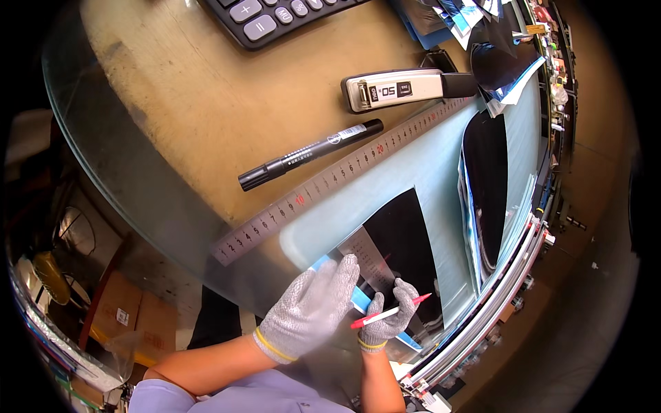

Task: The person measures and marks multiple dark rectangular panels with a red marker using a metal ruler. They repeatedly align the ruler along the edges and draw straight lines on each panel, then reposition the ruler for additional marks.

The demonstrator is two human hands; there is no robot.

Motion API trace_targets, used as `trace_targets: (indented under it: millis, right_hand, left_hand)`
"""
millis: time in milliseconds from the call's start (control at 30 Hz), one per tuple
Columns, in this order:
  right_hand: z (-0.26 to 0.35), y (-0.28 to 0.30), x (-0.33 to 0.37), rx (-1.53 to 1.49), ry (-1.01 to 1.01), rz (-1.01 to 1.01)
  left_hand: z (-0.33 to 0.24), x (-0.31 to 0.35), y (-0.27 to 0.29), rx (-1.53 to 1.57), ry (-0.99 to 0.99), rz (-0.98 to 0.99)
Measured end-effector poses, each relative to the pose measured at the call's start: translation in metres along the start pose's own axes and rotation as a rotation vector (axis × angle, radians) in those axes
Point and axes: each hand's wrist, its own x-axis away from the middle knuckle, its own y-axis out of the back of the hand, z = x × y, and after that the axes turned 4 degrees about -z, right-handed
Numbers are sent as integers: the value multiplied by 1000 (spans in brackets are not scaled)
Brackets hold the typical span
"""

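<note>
Both my hands wear grey knit gloves with yellow cuffs. My left hand lies with its fingers stretched out over the near-left end of a short steel ruler. That ruler lies across a black sheet with a curved outer edge. Between the fingers of my right hand is a slim red-and-white pen, its pointed end toward the right. The right hand is by the ruler's near-right end. A blue strip shows along the sheet's near side, partly hidden by my hands.
Beyond my hands lie a long steel ruler, a black marker and a stapler. A calculator is at the far edge. On the right stand stacked black sheets and dark scraps. The glass tabletop has a curved left edge.
</note>
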Motion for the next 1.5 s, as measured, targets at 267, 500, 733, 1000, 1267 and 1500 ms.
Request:
trace_targets:
  millis: [267, 500, 733, 1000, 1267, 1500]
  right_hand:
    - [5, -8, -1, -21, -21, -11]
    - [10, 3, -10, 11, -22, -16]
    - [4, 22, 1, -268, 22, -99]
    - [-72, 187, 109, -471, -3, -178]
    - [-242, 356, 296, -489, -497, -437]
    - [-357, 435, 330, -450, -683, -538]
  left_hand:
    - [4, 2, -2, 36, 17, -21]
    - [-12, 3, 2, 41, 90, -64]
    - [-16, -5, 0, -173, 54, 8]
    - [-68, 23, -41, -354, -229, -306]
    - [-400, 127, -225, -24, -488, 46]
    - [-503, 142, -282, -81, -443, 147]
